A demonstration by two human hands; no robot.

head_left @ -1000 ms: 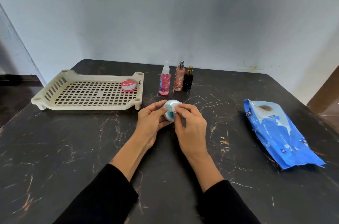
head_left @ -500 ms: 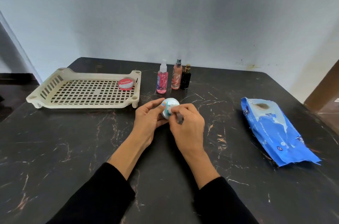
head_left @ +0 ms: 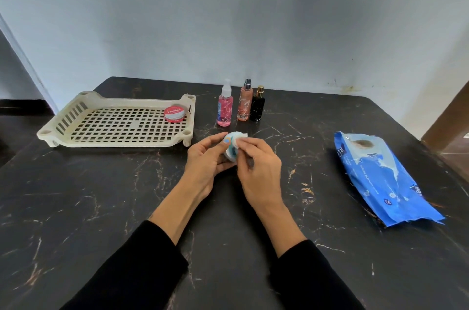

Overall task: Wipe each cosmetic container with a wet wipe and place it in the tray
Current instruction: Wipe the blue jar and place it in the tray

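Note:
My left hand [head_left: 206, 158] grips a small round white-and-teal jar [head_left: 231, 145] above the middle of the table. My right hand [head_left: 258, 165] pinches a white wet wipe [head_left: 241, 137] against the jar's top and right side; most of the wipe is hidden under my fingers. A cream perforated tray [head_left: 76, 109] lies at the back left and holds a red Vaseline tin [head_left: 174, 114] in its far right corner. Behind my hands stand a pink spray bottle [head_left: 224, 106], a peach spray bottle [head_left: 245, 103] and a small black bottle [head_left: 257, 106] in a row.
A blue pack of wet wipes [head_left: 385, 177] lies on the right of the black marble table [head_left: 101, 195]. A grey wall runs close behind the table. A brown wooden edge [head_left: 451, 117] shows at the far right.
My right hand has shifted the wipe over the jar from its front to its upper right edge while my left hand keeps hold. The camera view has drifted slightly.

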